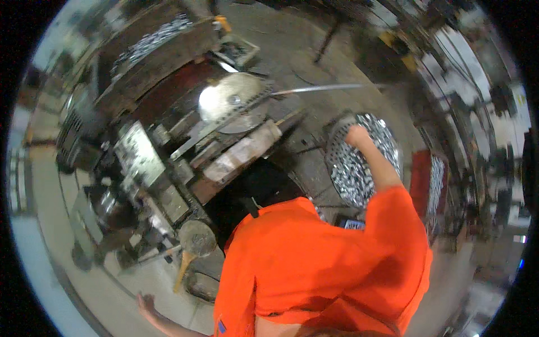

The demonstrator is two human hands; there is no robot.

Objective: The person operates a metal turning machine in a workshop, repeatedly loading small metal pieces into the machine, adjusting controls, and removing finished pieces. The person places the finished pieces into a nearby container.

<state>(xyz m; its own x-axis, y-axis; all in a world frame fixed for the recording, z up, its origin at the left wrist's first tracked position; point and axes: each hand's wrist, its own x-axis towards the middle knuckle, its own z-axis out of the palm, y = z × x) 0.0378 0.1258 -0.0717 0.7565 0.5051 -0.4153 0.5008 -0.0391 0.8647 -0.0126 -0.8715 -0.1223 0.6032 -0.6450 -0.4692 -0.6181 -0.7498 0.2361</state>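
Metal pieces (359, 163) fill the perforated basket (337, 140) at three o'clock; your right hand (356, 135) reaches into them, grip unclear. Your left hand (146, 303) hangs open at seven o'clock, holding nothing.

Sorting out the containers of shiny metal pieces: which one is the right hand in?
The round perforated basket beside the machine; the right hand is in its silvery parts. The red bin lies further right.

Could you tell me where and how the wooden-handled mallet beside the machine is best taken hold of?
I would grip the mallet on its pale wooden handle, near the lower free end, coming from the floor side below. The round grey head rests up against the machine, while the handle slants down and out, clear of clutter. The left hand is nearest.
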